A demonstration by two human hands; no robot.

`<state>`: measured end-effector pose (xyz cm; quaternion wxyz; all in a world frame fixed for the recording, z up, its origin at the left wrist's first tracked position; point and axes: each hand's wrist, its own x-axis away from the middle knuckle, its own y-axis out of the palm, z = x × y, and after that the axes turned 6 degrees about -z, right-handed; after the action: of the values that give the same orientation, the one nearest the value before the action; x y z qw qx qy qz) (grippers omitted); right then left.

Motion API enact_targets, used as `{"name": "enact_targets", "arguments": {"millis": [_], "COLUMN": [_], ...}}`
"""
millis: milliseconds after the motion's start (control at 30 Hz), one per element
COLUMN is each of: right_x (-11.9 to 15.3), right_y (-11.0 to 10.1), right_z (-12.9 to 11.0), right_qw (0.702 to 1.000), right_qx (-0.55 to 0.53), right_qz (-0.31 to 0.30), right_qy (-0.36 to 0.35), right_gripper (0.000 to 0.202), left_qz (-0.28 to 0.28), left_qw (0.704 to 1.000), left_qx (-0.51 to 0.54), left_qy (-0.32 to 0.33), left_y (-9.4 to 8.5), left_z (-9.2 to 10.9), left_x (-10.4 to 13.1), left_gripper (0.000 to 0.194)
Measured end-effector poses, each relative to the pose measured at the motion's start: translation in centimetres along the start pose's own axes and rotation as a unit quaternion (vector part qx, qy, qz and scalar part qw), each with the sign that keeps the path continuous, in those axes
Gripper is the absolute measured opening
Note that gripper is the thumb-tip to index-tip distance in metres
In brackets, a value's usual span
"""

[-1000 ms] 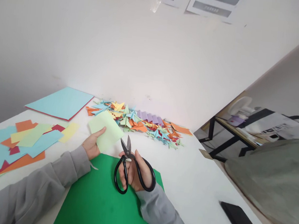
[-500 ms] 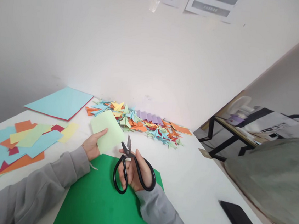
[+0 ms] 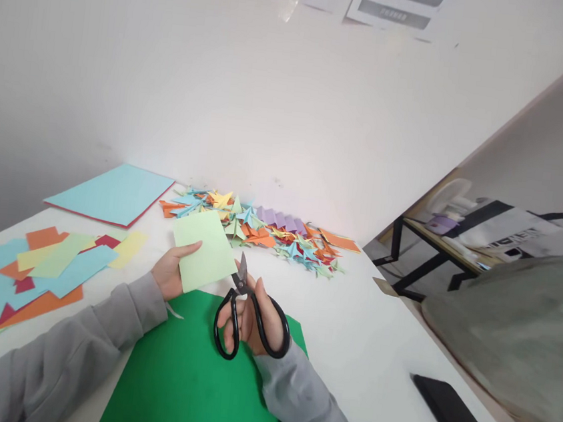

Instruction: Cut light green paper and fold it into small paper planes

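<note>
A pale green paper [image 3: 205, 250] is pinched by my left hand [image 3: 170, 272], thumb on top, above the far edge of a green sheet [image 3: 188, 382]. My right hand [image 3: 255, 319] has its fingers through the black handles of the scissors [image 3: 242, 287]. The blades point away from me and stand slightly apart, with the paper's lower right corner at them. Whether the corner lies between the blades I cannot tell.
Loose coloured paper pieces [image 3: 60, 255] lie at the left, a light blue sheet stack [image 3: 115, 193] behind them. Folded paper shapes [image 3: 259, 232] line the wall. A black flat object [image 3: 460, 421] rests at the right edge.
The pale green paper has turned slightly and shifted right, its corner now at the scissor blades. The blades look a little closer together.
</note>
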<state>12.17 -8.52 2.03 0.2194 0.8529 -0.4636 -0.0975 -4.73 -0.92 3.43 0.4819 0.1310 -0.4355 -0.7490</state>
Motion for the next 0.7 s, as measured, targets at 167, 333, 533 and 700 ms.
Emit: {"name": "enact_targets", "arguments": {"millis": [167, 333, 533, 700], "right_x": [0.07, 0.15, 0.11, 0.11], "right_y": [0.07, 0.28, 0.34, 0.33], "right_z": [-0.12, -0.25, -0.19, -0.06], "right_qw": [1.0, 1.0, 1.0, 1.0], "right_qx": [0.02, 0.023, 0.02, -0.017], "right_qz": [0.003, 0.006, 0.007, -0.014], "right_qy": [-0.003, -0.005, -0.003, -0.005], "right_gripper": [0.077, 0.079, 0.08, 0.074], "left_qz": [-0.024, -0.071, -0.004, 0.008], "left_qw": [0.999, 0.997, 0.999, 0.998], "left_qx": [0.022, 0.032, -0.027, -0.053], "left_qy": [-0.015, -0.024, -0.026, -0.038], "left_y": [-0.22, -0.44, 0.1, 0.45], "left_z": [0.31, 0.31, -0.39, -0.57], "left_x": [0.03, 0.01, 0.09, 0.18], "left_gripper": [0.043, 0.046, 0.035, 0.032]}}
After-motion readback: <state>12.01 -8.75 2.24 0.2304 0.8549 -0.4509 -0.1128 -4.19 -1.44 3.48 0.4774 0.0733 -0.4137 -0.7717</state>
